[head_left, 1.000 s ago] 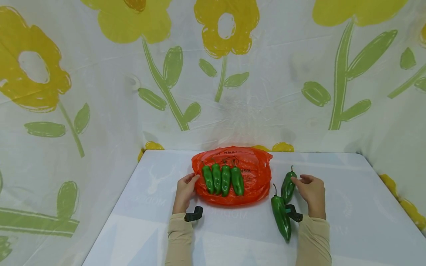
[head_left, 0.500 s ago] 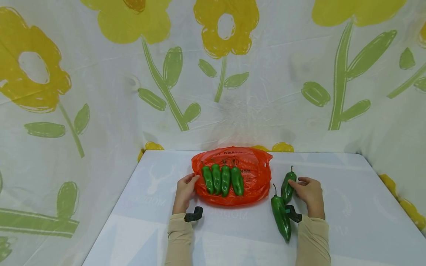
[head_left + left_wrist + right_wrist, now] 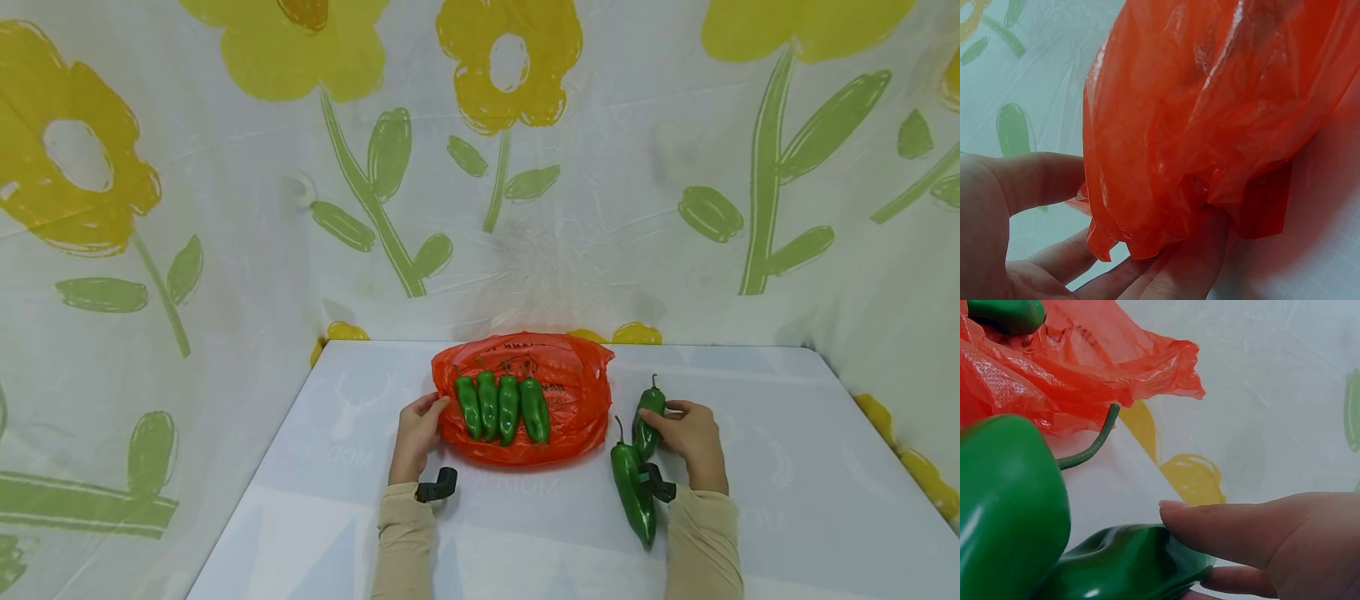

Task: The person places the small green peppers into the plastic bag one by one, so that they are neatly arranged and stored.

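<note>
A red plastic bag (image 3: 581, 417) lies flattened near the back of the table, bearing several green peppers (image 3: 509, 408) side by side. At its left edge, my left hand (image 3: 415, 429) pinches the plastic; in the left wrist view the thumb (image 3: 1044, 178) is on one side of the bag and the other fingers run under it. To the right of the bag, my right hand (image 3: 696, 435) holds a green pepper (image 3: 643, 435) between thumb and fingers, its stem pointing away. A longer green pepper (image 3: 634, 500) lies close in front of it, partly behind the wrist camera.
The white table (image 3: 315, 517) has a faint printed pattern. Behind it and at the sides hangs a pale sheet (image 3: 615, 183) with yellow flowers. Each wrist carries a small black camera, such as the left wrist camera (image 3: 438, 485).
My right hand has moved slightly left and further over the upper pepper, which has shifted a little left at its stem end. The left hand and the bag stay where they were.
</note>
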The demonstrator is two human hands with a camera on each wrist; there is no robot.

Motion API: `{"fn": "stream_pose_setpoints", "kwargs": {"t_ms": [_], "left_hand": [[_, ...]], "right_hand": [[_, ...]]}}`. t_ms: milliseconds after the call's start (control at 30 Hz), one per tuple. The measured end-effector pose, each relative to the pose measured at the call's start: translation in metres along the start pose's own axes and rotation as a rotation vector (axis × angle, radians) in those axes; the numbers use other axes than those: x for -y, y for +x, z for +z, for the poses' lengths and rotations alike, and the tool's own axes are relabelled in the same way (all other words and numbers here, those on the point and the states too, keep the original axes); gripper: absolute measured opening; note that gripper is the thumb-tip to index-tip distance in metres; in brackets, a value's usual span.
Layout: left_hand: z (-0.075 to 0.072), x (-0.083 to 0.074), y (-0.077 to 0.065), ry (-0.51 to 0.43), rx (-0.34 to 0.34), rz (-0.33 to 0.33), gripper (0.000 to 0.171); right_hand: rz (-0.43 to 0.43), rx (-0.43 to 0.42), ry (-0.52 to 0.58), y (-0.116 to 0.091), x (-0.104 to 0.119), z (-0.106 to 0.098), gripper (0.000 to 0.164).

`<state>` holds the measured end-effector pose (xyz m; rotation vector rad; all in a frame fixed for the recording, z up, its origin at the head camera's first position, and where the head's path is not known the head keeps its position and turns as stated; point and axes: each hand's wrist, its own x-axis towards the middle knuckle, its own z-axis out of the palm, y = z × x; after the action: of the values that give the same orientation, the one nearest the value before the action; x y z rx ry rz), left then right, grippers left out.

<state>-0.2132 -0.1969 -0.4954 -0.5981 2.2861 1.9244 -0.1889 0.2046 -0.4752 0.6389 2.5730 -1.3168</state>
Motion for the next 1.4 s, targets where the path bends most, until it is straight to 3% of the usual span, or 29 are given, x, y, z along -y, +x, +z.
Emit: {"fn": "stream_pose_setpoints", "kwargs": {"t_ms": [1400], "left_hand": [[0.0007,0.0006,-0.0011,-0.034,0.002,0.024,0.051]], "right_hand": [[-0.052,-0.088,0.069,-0.0039,0.0059,0.0013,0.075]]}}
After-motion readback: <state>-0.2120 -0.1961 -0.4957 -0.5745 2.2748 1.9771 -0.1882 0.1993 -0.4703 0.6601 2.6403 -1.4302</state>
